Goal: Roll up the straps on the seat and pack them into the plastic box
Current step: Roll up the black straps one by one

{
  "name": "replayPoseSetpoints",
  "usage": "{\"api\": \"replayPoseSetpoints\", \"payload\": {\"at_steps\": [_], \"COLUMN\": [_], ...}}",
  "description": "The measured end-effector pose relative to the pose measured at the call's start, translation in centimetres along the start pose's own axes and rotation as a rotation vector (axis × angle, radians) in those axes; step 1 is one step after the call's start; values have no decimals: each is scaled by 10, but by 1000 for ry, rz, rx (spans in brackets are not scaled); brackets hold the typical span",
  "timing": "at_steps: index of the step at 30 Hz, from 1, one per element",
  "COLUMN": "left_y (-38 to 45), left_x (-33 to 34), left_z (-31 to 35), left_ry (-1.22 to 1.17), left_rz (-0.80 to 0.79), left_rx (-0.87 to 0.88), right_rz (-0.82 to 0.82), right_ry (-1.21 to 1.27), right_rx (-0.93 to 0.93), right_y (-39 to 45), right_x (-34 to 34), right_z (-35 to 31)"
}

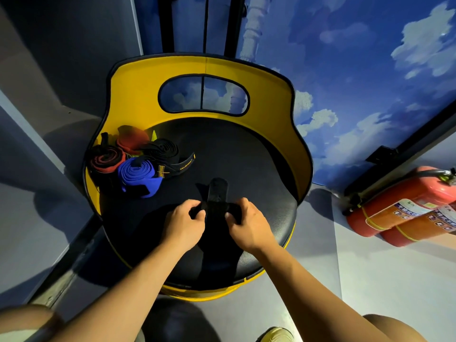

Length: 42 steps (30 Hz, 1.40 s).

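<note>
Your left hand (184, 219) and right hand (246, 222) both grip a black strap (217, 193) on the seat (246, 156); rolled straps (133, 161) lie far left.

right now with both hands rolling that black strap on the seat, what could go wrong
The black strap has a loose tail beyond the left hand and right hand; uneven tension could skew the roll. The blue roll already looks loosely wound and may unroll if bumped. No plastic box is in view, so carrying could loosen rolls.
</note>
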<state>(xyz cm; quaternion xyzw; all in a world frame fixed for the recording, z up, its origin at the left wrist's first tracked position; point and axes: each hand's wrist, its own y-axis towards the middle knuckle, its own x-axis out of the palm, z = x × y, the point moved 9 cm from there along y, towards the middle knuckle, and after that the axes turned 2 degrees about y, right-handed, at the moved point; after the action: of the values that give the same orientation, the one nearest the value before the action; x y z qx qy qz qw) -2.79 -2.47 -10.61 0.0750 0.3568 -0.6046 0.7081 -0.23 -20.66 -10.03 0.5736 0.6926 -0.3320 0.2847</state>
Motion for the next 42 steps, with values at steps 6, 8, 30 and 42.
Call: {"api": "replayPoseSetpoints", "payload": {"at_steps": [6,8,30,42], "left_y": [0,2,-16,8], "left_x": [1,2,-71,-67], "left_z": [-3,-7,88,83], "left_ry": [-24,-73,-806,-797], "left_rz": [-64,-71,-154,-259], "left_rx": [-26,-63,219,182], "right_rz": [-42,-41,-204,-104], "right_ry": [47,169,1142,1209], "right_rx": [96,130,-85,-161], "right_y": [-1,-3,6,23], "right_x": [3,1,-81,-78], "right_z": [6,9,-67,-67]}}
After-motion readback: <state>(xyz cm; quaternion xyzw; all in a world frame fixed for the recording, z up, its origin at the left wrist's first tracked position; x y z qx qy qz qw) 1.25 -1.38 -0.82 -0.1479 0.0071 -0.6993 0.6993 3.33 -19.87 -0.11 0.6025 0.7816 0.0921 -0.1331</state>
